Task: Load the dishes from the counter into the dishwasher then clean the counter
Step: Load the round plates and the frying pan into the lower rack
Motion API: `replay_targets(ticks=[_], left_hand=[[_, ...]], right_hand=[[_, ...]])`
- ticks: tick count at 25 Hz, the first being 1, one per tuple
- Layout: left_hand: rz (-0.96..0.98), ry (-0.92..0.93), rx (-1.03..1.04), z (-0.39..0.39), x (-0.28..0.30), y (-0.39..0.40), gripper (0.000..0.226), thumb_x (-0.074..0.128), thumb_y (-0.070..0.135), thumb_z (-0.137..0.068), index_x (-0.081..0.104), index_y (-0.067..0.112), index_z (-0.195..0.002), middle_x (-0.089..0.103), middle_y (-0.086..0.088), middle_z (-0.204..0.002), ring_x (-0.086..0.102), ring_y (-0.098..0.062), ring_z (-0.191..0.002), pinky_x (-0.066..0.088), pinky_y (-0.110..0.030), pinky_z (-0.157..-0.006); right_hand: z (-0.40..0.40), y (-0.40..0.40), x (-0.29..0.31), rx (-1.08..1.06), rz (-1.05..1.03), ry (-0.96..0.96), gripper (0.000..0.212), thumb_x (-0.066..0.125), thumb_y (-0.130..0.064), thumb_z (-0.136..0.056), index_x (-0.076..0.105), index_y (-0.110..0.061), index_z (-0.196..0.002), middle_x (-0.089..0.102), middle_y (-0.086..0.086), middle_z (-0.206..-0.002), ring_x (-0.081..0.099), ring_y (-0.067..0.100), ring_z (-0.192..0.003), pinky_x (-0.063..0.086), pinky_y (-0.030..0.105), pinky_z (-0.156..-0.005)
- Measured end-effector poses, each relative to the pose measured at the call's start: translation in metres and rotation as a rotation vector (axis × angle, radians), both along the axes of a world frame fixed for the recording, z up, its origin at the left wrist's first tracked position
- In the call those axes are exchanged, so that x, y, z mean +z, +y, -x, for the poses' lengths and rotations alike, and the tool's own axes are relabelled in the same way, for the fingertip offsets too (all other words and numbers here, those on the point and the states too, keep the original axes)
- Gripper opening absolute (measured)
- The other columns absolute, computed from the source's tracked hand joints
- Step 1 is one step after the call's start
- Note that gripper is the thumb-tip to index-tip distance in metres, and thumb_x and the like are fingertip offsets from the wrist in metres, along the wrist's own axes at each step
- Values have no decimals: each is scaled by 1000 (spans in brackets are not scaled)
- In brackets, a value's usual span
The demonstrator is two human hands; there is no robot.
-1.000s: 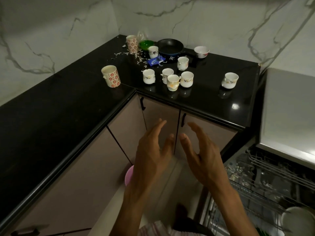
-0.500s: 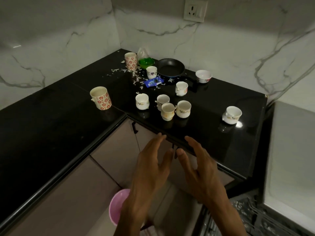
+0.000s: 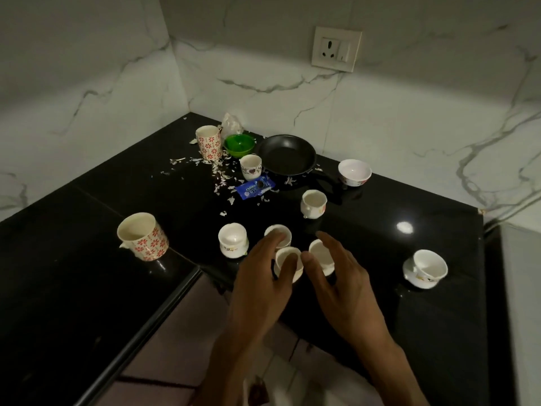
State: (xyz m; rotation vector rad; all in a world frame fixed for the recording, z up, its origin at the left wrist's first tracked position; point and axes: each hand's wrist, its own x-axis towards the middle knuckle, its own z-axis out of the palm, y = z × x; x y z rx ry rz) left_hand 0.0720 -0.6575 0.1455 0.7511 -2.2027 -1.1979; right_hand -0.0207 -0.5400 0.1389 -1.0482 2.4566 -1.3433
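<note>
Over the black counter [image 3: 87, 288], the left hand [image 3: 260, 285] and right hand [image 3: 342, 285] are hovering with fingers spread, holding nothing, above three clustered cups [image 3: 285, 257]; a red-flowered mug [image 3: 143, 237] is sitting at nine o'clock.

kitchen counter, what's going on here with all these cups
A person is reaching both hands toward a cluster of small white cups near the front edge of the black counter. The left hand and right hand are open over the cups; neither has a grip yet. Nothing looks loaded so far: floral mugs, a green bowl, a black pan, a blue wrapper and white scraps sit on the counter.
</note>
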Motion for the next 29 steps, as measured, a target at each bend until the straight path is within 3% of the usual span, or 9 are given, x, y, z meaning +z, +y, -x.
replay_targets(ticks=[2, 5, 8, 10, 15, 20, 23, 26, 29], left_hand=[[-7, -28, -10, 23, -3, -17, 45, 62, 37, -92, 53, 24, -134, 54, 11, -138, 43, 9, -125, 34, -3, -97], [-21, -54, -35, 49, -2, -29, 52, 58, 44, -90, 51, 22, -137, 53, 4, -142, 45, -7, -133, 40, -25, -107], [-2, -82, 13, 71, -7, -38, 44, 61, 30, -94, 52, 19, -136, 52, 3, -143, 44, -8, -134, 35, -21, -108], [-9, -101, 41, 82, -11, -41, 42, 61, 28, -95, 53, 20, -135, 52, 4, -143, 43, -6, -134, 34, -18, -107], [-18, -136, 90, 99, -17, -41, 39, 59, 29, -95, 55, 21, -134, 49, 7, -145, 41, -4, -134, 27, -7, -100], [10, -110, 104, 103, -21, -33, 38, 59, 30, -96, 57, 20, -132, 50, 6, -144, 40, 3, -130, 21, 7, -92], [2, -92, 94, 105, -23, -28, 36, 60, 28, -95, 58, 20, -131, 51, 6, -143, 37, 10, -125, 24, 7, -90], [-15, -101, 95, 106, -26, -29, 38, 58, 34, -95, 58, 22, -131, 51, 8, -143, 40, 5, -130, 26, 2, -96], [-24, -109, 108, 103, -24, -36, 41, 54, 38, -94, 59, 21, -131, 51, 8, -143, 41, 1, -132, 29, -4, -100]], right_hand=[[19, -17, -1, -10, -25, 12, 74, 35, -76, -87, 38, -29, -144, 56, -1, -132, 57, 13, -115, 54, 39, -90], [46, -33, 3, 14, -57, 10, 75, 35, -75, -87, 38, -27, -145, 54, 0, -136, 56, 15, -118, 53, 39, -92], [81, -49, -2, 61, -85, 13, 74, 35, -74, -86, 43, -26, -141, 58, 2, -132, 58, 14, -116, 53, 36, -92], [109, -60, -8, 76, -88, -12, 69, 39, -73, -86, 48, -25, -135, 64, 3, -120, 64, 13, -104, 55, 30, -84], [205, -104, -36, 6, -175, -15, 40, 62, -28, -95, 56, -4, -127, 66, 14, -117, 63, 25, -106, 49, 27, -83], [279, -152, -52, 7, -365, 65, 30, 57, -12, -95, 52, 1, -122, 63, 21, -112, 61, 35, -102, 45, 34, -75], [303, -173, -61, 34, -513, 81, 31, 54, -9, -96, 49, 3, -124, 60, 24, -118, 59, 38, -106, 42, 36, -73], [316, -183, -74, 76, -612, 79, 32, 55, -12, -96, 49, 4, -123, 61, 24, -117, 60, 37, -104, 43, 35, -72], [322, -185, -88, 90, -662, 91, 32, 55, -14, -96, 50, 5, -122, 61, 25, -116, 61, 39, -104, 51, 42, -82]])
